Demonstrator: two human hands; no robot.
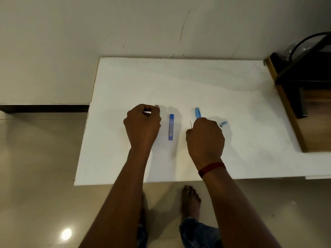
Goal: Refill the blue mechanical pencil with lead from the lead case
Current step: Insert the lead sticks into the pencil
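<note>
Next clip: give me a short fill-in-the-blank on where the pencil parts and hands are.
1. The lead case lies on the white table between the two ____.
2. The right hand holds the blue ____ and a thin lead.
3. The small blue cap lies to the ____ of the right hand.

Missing: hands; pencil; right

Matt white table (197, 83); translucent blue plastic pencil (198, 112); glossy floor (35, 158).

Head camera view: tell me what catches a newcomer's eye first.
Two bare hands over a white table: the left hand curled beside the blue lead case, the right hand holding the blue mechanical pencil and a thin lead. A small blue cap lies right of it.
</note>
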